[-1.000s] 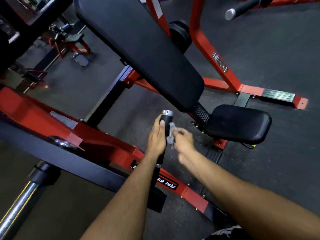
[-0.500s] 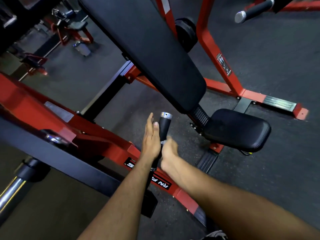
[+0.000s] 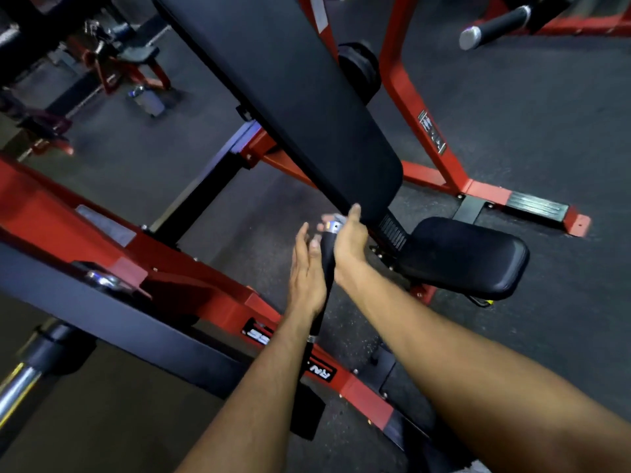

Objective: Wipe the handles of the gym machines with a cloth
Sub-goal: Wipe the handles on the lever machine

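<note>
Handle (image 3: 326, 259) at frame centre, mid-wipe: right hand (image 3: 348, 244) wraps top, cloth (image 3: 336, 221) barely visible beneath; left hand (image 3: 305, 271) flat, released, steadying. Second handle (image 3: 495, 23), upper right, looks pending.

- A dark grey speckled rubber floor (image 3: 512, 107) covers the whole room.
- A long black padded backrest (image 3: 290, 97) slants from the top down to a black padded seat (image 3: 461, 254) at the right.
- A red steel frame (image 3: 420, 131) stands behind the backrest, with a ribbed metal foot plate (image 3: 536, 206) at its base.
- A red and black beam (image 3: 102, 268) crosses the lower left.
- A chrome bar (image 3: 17, 384) juts in at the left edge.
- A smaller red bench (image 3: 136, 63) stands far off at the top left.
- The light is dim.
</note>
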Demonstrator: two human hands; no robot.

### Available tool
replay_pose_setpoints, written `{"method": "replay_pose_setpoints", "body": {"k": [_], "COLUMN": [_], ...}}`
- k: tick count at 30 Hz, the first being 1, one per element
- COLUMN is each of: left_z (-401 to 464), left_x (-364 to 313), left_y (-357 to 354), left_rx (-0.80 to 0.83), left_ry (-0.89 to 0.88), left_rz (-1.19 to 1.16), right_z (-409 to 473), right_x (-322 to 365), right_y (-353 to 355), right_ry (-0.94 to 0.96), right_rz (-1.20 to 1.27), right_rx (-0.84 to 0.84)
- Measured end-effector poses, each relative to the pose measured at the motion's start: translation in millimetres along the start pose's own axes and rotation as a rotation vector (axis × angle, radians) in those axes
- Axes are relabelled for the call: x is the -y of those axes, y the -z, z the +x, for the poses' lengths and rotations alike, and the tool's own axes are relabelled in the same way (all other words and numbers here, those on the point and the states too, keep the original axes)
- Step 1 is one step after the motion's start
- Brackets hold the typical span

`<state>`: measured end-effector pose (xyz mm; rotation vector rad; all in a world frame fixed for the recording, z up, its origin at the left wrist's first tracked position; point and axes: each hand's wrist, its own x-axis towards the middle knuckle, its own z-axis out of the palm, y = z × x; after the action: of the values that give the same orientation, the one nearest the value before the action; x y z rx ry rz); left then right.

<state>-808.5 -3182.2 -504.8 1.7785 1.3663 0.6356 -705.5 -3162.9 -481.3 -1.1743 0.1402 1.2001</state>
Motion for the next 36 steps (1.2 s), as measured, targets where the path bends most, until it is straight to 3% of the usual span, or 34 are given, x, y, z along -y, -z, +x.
{"method": "replay_pose_setpoints", "body": {"k": [5, 14, 18, 23, 36], "left_z": [10, 4, 3, 3, 7], "left_x": [4, 1, 3, 2, 1], "left_y": [-1, 7, 6, 6, 2], "left_rx": [-0.028, -0.05, -0.058, -0.077, -0.052], "left_ry": [0.023, -0.08, -0.057, -0.065, -0.078], "left_rz": [-0.064, -0.128, -0.161, -0.16, -0.081], "right_z": [-24, -51, -50, -11, 2], "right_x": [-28, -115, -114, -42, -18], "right_y": [2, 37, 38, 12, 5], "right_ry": [0.238, 0.285, 0.066, -0.049, 0.02], "right_rz": [-0.236, -0.485, -0.03, 0.152, 0.075], "right_rx": [-0.212, -0.088, 0.056, -0.024, 0.076]}}
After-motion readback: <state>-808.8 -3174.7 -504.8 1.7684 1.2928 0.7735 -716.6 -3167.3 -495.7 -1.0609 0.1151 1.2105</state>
